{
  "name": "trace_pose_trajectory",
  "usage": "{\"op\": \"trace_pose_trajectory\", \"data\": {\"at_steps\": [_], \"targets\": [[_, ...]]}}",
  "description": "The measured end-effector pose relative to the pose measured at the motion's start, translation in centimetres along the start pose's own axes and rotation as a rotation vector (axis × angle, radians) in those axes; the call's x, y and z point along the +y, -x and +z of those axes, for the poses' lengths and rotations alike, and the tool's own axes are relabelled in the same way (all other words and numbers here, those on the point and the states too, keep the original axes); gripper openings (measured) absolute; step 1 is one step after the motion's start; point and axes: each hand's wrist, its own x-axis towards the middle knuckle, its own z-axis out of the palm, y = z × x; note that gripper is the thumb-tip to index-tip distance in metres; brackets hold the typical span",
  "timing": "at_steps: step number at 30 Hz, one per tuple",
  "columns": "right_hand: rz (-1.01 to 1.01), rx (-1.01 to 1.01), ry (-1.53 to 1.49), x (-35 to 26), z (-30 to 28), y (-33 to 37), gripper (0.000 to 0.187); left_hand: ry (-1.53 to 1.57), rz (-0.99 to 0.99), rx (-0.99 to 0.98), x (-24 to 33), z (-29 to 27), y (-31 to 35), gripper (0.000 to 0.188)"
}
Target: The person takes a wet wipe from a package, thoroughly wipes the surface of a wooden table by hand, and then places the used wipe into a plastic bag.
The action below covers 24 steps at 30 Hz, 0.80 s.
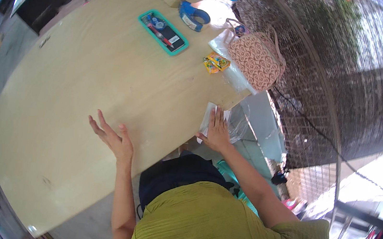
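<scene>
Wooden table [89, 86]: right hand [216, 133] is pressing flat, fingers apart, on a clear bag [211, 115] at its edge; left hand [112, 137] is hovering open.

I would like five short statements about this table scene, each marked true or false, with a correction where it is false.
1. The right hand lies flat on a clear plastic bag at the table edge. True.
2. The left hand grips a pen. False: it is open and holds nothing, fingers spread over the wooden table.
3. A teal tray with small items lies on the table. True.
4. The pink patterned pouch lies under the left hand. False: it sits far from both hands, beside a small yellow packet.
5. A blue tape dispenser stands beyond the tray. True.
</scene>
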Motion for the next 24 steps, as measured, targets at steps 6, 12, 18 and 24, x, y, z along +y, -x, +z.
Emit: {"op": "trace_pose_trajectory", "data": {"at_steps": [6,12,18,24], "targets": [[-0.198,0.066,0.053,6.5,-1.3,-6.3,0.107,-0.279,-0.339,0.278,-4.0,-2.7,6.5,0.076],[-0.601,-0.187,-0.098,9.8,-2.6,-6.6,0.085,-0.715,-0.771,0.497,-8.7,-7.5,15.5,0.084],[-0.655,-0.323,0.079,8.7,-7.1,-11.2,0.069,-0.367,-1.137,0.813,-9.8,-8.1,16.8,0.088],[-1.030,0.043,-0.121,6.5,-3.1,-12.1,0.079,-0.283,-1.213,0.874,-11.0,-6.2,14.1,0.088]]}}
